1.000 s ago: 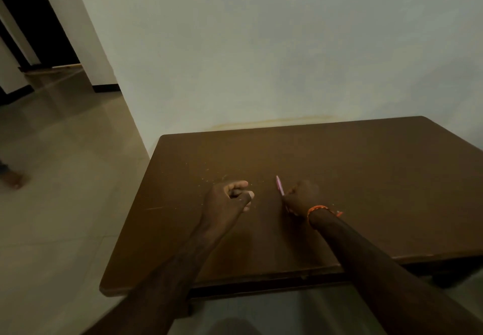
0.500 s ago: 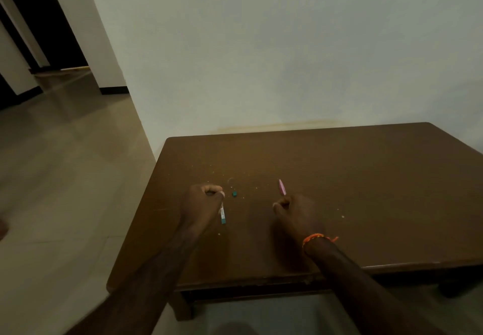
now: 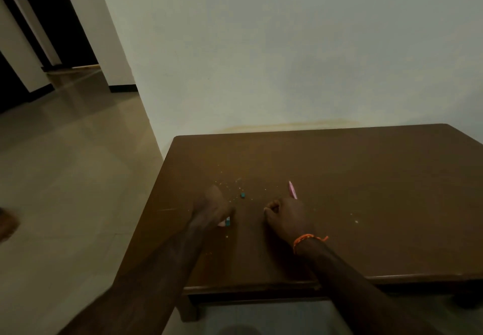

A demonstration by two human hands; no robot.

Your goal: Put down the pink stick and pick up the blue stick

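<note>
Both my hands down on the brown table, lower middle of the frame. My left hand is curled round a small white-and-teal piece, only its end pokes out under my fist on the right side, so can't say what it is exactly. My right hand is clenched round a pink pen; its tip sticks up and away past my knuckles, angled twd the top of the frame. Orange thread band on my right wrist, loose end trailing to the right.

Btwn the two hands, a bit higher in the frame, a tiny teal bit lies on the tabletop, apart from both fists, nearer the left one. Pale crumbs scattered round it and above my left hand, a few more specks off to the right of my right hand.

Table's far edge sits against a plain white wall. Beige tiled floor fills the left of the frame, dark doorway in the upper left corner
</note>
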